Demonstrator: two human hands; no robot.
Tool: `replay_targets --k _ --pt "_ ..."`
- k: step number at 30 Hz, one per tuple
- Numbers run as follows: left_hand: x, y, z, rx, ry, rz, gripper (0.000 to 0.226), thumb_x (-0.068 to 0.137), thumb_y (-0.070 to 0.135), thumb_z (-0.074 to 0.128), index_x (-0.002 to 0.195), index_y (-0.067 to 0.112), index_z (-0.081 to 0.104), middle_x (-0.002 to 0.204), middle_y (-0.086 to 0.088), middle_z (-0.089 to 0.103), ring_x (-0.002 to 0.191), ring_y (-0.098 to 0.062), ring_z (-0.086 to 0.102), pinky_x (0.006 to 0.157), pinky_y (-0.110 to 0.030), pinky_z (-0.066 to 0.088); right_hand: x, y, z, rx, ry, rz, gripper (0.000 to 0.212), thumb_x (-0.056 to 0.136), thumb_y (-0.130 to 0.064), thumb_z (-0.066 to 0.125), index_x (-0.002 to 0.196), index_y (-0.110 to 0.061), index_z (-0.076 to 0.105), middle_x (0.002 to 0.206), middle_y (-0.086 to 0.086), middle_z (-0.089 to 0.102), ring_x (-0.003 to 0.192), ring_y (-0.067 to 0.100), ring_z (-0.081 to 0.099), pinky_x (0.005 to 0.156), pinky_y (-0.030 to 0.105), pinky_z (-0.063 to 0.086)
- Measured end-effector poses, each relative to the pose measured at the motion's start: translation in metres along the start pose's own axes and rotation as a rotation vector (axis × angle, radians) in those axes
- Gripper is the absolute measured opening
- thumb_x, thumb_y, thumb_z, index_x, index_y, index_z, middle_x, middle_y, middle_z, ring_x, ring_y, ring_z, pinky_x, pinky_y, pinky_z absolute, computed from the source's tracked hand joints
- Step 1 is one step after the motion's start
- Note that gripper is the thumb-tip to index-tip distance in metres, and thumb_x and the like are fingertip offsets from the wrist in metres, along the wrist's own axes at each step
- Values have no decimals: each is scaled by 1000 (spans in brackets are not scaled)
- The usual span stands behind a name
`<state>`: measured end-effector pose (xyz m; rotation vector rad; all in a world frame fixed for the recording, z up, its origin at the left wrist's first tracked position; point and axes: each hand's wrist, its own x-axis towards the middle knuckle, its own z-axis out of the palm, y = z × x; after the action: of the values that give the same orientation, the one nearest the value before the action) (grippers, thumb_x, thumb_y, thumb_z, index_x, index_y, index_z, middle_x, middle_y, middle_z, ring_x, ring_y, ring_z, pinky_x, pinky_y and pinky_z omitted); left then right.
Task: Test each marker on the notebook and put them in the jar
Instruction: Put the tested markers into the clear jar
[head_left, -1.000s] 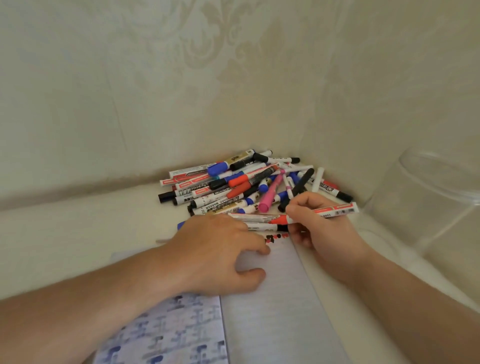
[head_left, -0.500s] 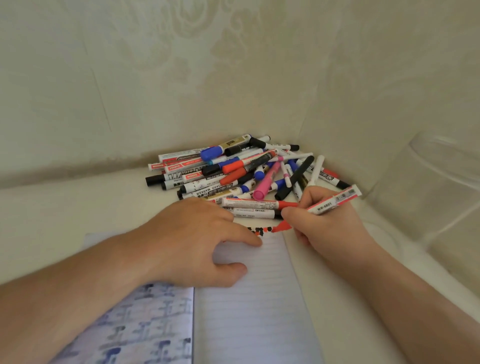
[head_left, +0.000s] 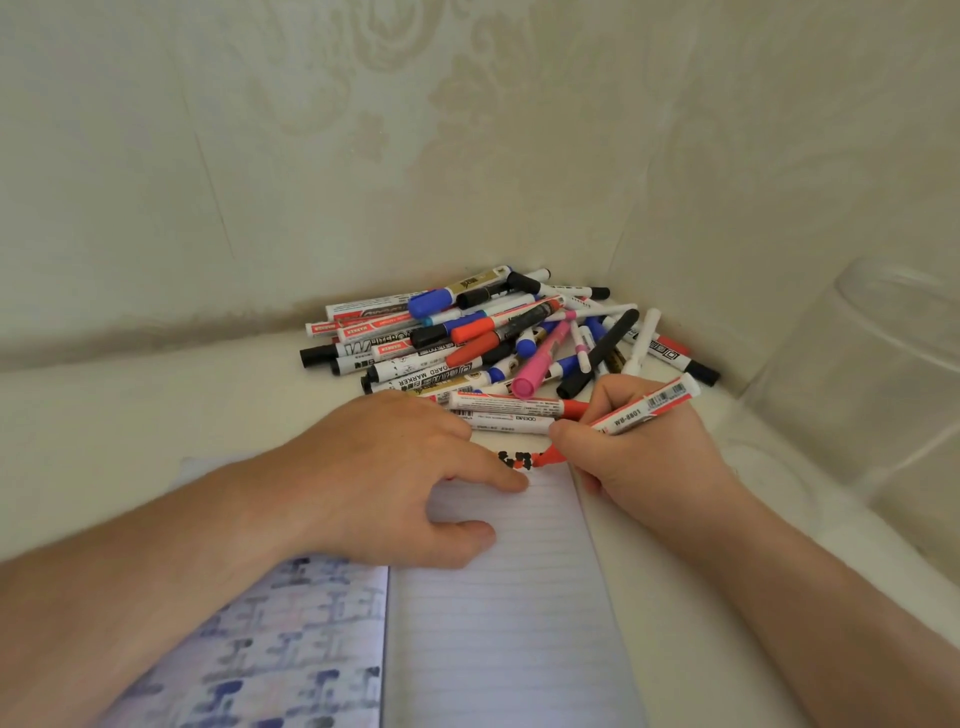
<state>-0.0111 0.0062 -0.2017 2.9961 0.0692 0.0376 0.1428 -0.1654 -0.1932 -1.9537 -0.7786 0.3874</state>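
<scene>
Right hand gripping a red marker, tip down on the top edge of the notebook page. Left hand flat, fingers spread, pressing that page just beside the tip. Marker pile just beyond both hands; clear jar well right.

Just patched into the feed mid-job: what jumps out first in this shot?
The big heap of markers piled in the far corner against the wall. In front of it, the right hand grips a red marker, tip down at the top edge of the lined notebook, beside a row of black and red test marks, while the left hand rests on the page. A clear jar stands at the right.
</scene>
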Motion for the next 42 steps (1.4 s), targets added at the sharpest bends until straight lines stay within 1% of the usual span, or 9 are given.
replay_targets --k 5,9,26,30,33,36,38,41,42 --pt "0 0 0 4 17 9 61 79 79 39 137 66 49 75 25 40 81 -1 39 76 -26 34 -1 0 -1 -24 26 3 27 85 -8 75 65 -6 57 50 7 62 40 4 48 45 11 40" --pt "-1 -1 0 -1 16 18 60 79 79 40 136 65 51 74 28 38 82 0 41 79 -28 40 -1 0 -1 -26 3 11 29 86 -11 77 64 -8 58 50 7 62 42 4 49 49 8 41" --pt "0 0 0 7 6 19 62 79 80 39 139 66 46 76 28 40 81 3 39 76 -26 32 1 3 -2 14 13 -4 28 87 -10 75 65 -7 58 49 7 62 40 4 48 49 7 40" --pt "0 -1 1 -10 12 31 61 80 78 40 138 63 48 77 28 41 82 2 40 77 -27 35 2 3 -2 -16 -3 2 28 86 -10 76 65 -7 58 52 9 63 40 5 49 47 10 42" --pt "-4 -1 2 -65 55 48 54 87 67 41 139 55 43 92 30 51 92 3 47 83 -28 41 3 4 -3 87 10 -19 32 87 -10 75 63 -10 54 48 5 56 40 8 45 43 15 37" --pt "-9 -4 3 -358 206 22 25 98 32 43 119 43 36 96 18 55 91 -9 53 74 -30 44 3 4 -10 376 9 -109 33 86 -16 82 65 -18 55 50 -3 49 43 13 34 45 24 27" --pt "-9 -7 4 -458 283 1 28 103 14 43 115 37 33 100 16 57 97 -14 57 76 -28 46 0 3 -13 620 -108 -163 24 80 -13 84 73 -20 62 54 0 47 45 16 30 46 25 22" --pt "-4 -6 4 -491 311 -22 30 106 12 47 117 35 31 107 19 63 103 -11 62 82 -26 50 -4 -1 -13 811 -302 -141 15 73 -18 86 81 -17 74 59 7 54 48 17 46 45 19 37" --pt "-3 -7 5 -502 306 -29 29 107 15 48 117 36 31 107 18 65 103 -10 64 83 -28 51 -2 0 -12 859 -356 -121 24 68 -28 88 84 -14 76 61 9 57 50 17 52 46 19 42"
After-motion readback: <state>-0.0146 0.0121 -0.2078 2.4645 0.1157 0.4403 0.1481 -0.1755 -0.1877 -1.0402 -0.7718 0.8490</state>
